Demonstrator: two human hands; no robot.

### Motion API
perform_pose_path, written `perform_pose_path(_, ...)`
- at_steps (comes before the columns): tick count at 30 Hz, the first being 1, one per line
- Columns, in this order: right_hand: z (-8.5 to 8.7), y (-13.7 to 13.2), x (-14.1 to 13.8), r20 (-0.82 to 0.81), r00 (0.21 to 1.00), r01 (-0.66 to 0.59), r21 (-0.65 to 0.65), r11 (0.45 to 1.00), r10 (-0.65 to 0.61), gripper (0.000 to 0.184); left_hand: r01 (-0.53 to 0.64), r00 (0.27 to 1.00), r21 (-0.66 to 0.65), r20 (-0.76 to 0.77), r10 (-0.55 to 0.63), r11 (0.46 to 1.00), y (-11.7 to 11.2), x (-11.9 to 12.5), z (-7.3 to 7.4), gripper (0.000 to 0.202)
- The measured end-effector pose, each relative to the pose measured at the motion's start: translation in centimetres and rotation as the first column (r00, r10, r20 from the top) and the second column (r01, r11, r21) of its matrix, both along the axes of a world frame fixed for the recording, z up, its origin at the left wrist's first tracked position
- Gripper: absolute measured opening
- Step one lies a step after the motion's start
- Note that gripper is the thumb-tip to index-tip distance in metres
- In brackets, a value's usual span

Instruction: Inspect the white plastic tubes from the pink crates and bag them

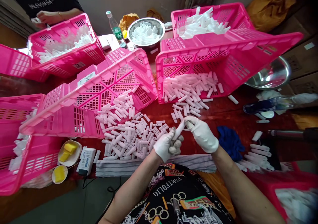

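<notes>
My left hand [170,145], in a white glove with bare-looking fingertips, is closed around a translucent white plastic tube [179,130] in front of my chest. The tube tilts up toward the right. My right hand [202,134], gloved the same way, has its fingers pinched at the tube's upper end; whether a separate small part is there is hidden. Left of my hands, a pile of short white plastic pieces [129,136] spills from a tipped pink basket [96,76]. Similar pieces [188,88] lie in and before a second tipped pink basket [233,65].
Upright pink baskets with white parts stand behind and at the left. A steel bowl [161,40] and water bottle [116,30] are at the back. A blue cloth [230,142] and longer tubes [258,157] lie right. Yellow sponges [70,147] sit left. Another person stands back left.
</notes>
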State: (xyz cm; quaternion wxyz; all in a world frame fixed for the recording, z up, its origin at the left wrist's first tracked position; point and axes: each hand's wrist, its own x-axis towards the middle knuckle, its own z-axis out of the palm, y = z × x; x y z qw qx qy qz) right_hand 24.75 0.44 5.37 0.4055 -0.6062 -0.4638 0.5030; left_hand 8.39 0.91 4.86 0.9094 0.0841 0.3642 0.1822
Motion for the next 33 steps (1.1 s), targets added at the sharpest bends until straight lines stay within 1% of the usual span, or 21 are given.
perform_pose_path(2, 0.1, 0.5, 0.3, -0.051, 0.999, -0.017, -0.064, 0.998, 0.013, 0.027, -0.051, 0.991, 0.127, -0.12, 0.066, 0.991, 0.2, 0.2, -0.1, 0.047)
perform_pose_path(3, 0.2, 0.6, 0.4, -0.046, 0.999, -0.023, -0.074, 0.997, 0.019, 0.025, -0.061, 0.989, 0.151, -0.128, 0.081, 0.987, 0.4, 0.3, -0.1, 0.047)
perform_pose_path(6, 1.1, 0.9, 0.1, 0.073, 0.997, -0.021, -0.064, 0.998, 0.026, 0.016, -0.023, 1.0, 0.092, -0.005, 0.024, 0.995, 0.5, 0.4, 0.1, 0.047)
perform_pose_path(9, 1.5, 0.8, -0.3, 0.15, 0.989, 0.027, -0.072, 0.997, -0.016, 0.008, 0.008, 0.997, 0.051, 0.076, -0.012, 0.999, 0.3, 0.5, 0.1, 0.045)
perform_pose_path(12, 0.7, 0.6, -0.2, 0.144, 0.989, 0.033, -0.099, 0.995, -0.019, 0.012, -0.017, 0.997, 0.046, 0.075, 0.013, 0.999, -0.3, 1.0, -0.2, 0.045)
perform_pose_path(15, -0.4, 0.0, 0.2, 0.125, 0.991, 0.069, -0.096, 0.993, -0.057, 0.015, -0.055, 0.998, 0.084, 0.032, 0.053, 0.995, -0.9, 1.4, -0.6, 0.048)
perform_pose_path(17, -0.9, -0.6, 0.3, 0.066, 0.997, 0.032, -0.096, 0.995, -0.026, 0.019, -0.047, 0.999, 0.101, 0.001, 0.047, 0.994, -1.2, 1.4, -0.8, 0.049)
perform_pose_path(19, -1.1, -1.6, 0.4, -0.001, 0.995, -0.101, -0.118, 0.988, 0.102, 0.02, 0.001, 1.0, 0.107, -0.027, 0.002, 0.994, -1.4, 1.0, -1.1, 0.051)
perform_pose_path(20, -1.1, -2.0, 0.4, -0.011, 0.985, -0.17, -0.139, 0.976, 0.17, 0.018, 0.056, 0.998, 0.115, -0.047, -0.051, 0.992, -1.5, 0.8, -1.4, 0.052)
perform_pose_path(22, -1.3, -2.3, 0.7, 0.042, 0.971, -0.221, -0.222, 0.95, 0.236, 0.014, 0.242, 0.967, 0.163, -0.123, -0.224, 0.956, -1.4, 0.5, -2.4, 0.055)
perform_pose_path(23, -1.5, -2.1, 1.0, 0.088, 0.97, -0.194, -0.27, 0.943, 0.225, 0.017, 0.363, 0.925, 0.213, -0.2, -0.324, 0.907, -1.0, 0.4, -3.0, 0.057)
perform_pose_path(24, -1.7, -1.6, 1.4, 0.131, 0.976, -0.129, -0.302, 0.944, 0.176, 0.02, 0.483, 0.86, 0.289, -0.337, -0.384, 0.827, -0.4, 0.4, -3.8, 0.057)
perform_pose_path(25, -2.0, -0.7, 2.1, 0.156, 0.985, -0.026, -0.303, 0.953, 0.077, 0.022, 0.587, 0.777, 0.365, -0.504, -0.377, 0.723, 0.4, 0.5, -4.5, 0.056)
perform_pose_path(26, -2.3, 0.4, 2.8, 0.149, 0.986, 0.108, -0.267, 0.958, -0.069, 0.023, 0.669, 0.69, 0.418, -0.656, -0.305, 0.615, 1.6, 0.6, -5.4, 0.051)
perform_pose_path(27, -2.5, 1.6, 3.7, 0.108, 0.964, 0.259, -0.204, 0.944, -0.241, 0.025, 0.741, 0.585, 0.464, -0.801, -0.128, 0.486, 3.0, 0.9, -6.2, 0.041)
perform_pose_path(28, -2.8, 2.8, 4.5, 0.024, 0.911, 0.411, -0.124, 0.903, -0.412, 0.026, 0.766, 0.536, 0.478, -0.844, -0.016, 0.431, 4.5, 1.1, -7.0, 0.033)
perform_pose_path(29, -3.1, 3.8, 5.3, -0.057, 0.841, 0.536, -0.054, 0.843, -0.538, 0.028, 0.793, 0.491, 0.479, -0.868, 0.07, 0.376, 6.0, 1.4, -7.8, 0.031)
perform_pose_path(30, -3.5, 4.4, 5.9, -0.095, 0.788, 0.61, -0.007, 0.792, -0.608, 0.028, 0.863, 0.413, 0.443, -0.895, 0.167, 0.243, 7.5, 1.8, -8.5, 0.034)
perform_pose_path(31, -4.1, 4.6, 6.1, -0.058, 0.789, 0.614, 0.026, 0.789, -0.612, 0.026, 0.919, 0.344, 0.374, -0.916, 0.207, 0.126, 8.8, 2.1, -9.2, 0.039)
perform_pose_path(32, -4.8, 4.2, 6.0, 0.04, 0.83, 0.555, 0.039, 0.831, -0.556, 0.023, 0.956, 0.283, 0.294, -0.929, 0.239, 0.013, 9.8, 2.4, -9.9, 0.041)
perform_pose_path(33, -5.8, 3.5, 5.5, 0.167, 0.877, 0.454, 0.016, 0.891, -0.45, 0.02, 0.972, 0.235, 0.223, -0.939, 0.251, -0.076, 10.5, 2.7, -10.6, 0.041)
